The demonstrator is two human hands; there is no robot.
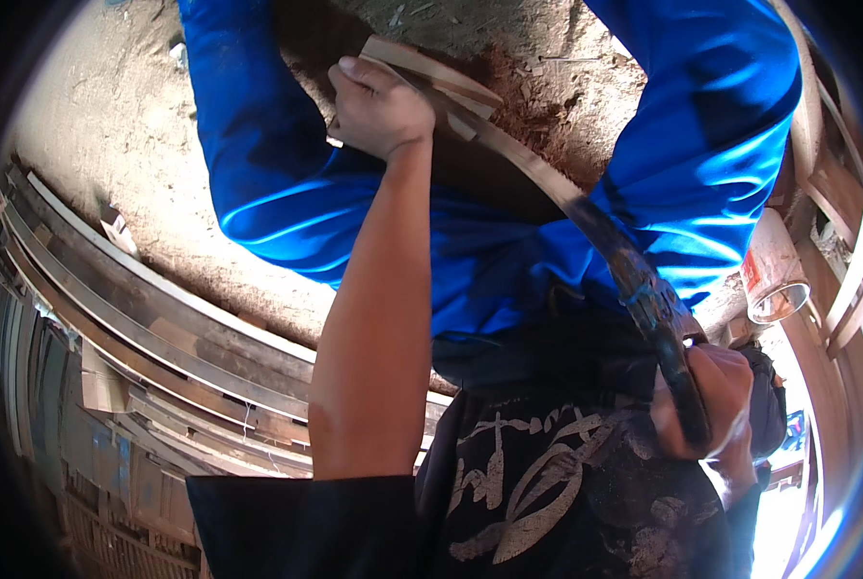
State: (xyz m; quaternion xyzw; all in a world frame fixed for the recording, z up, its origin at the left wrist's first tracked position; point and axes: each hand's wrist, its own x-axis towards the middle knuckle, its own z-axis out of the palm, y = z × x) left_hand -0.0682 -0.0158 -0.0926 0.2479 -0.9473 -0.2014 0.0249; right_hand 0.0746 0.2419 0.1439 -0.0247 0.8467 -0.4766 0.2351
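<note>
My left hand [378,111] is closed on a pale wooden piece [441,72] between my blue-trousered legs, at the top of the view. A hand saw [523,159] slants from that wood down to the lower right, its toothed blade meeting or lying very close to the piece; exact contact is unclear. My right hand [701,391] is wrapped round the saw's dark handle [653,318], low on the right beside my dark shirt. A dark brown surface shows under the wood, partly hidden by my legs and hand.
Long boards [161,318] lie stacked along the left and lower left. Sandy ground [108,106] with scattered scraps surrounds my legs. At the right are a pale cylindrical bucket [769,265] on its side and leaning planks [827,193].
</note>
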